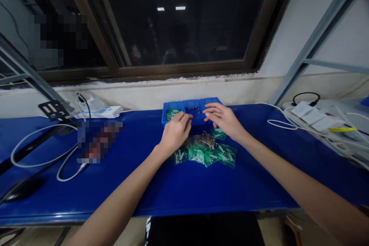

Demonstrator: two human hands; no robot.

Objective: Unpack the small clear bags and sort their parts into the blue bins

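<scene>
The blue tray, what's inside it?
The blue tray holds a small green plastic bag on one side and tiny dark metal parts in the middle. The left hand and right hand cover its front, so anything there is hidden.

Room along the blue worktop (173, 196) near its front edge, green plastic bags (201, 152) just below the left hand (175, 132) and right hand (223, 120), blue parts tray (191, 102) touching both, white cables (43, 164) well off left

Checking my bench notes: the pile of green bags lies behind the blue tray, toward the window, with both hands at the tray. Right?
No: the head view shows the pile of bags in front of the blue tray, nearer the person. The left hand and right hand are at the tray as stated.
</scene>
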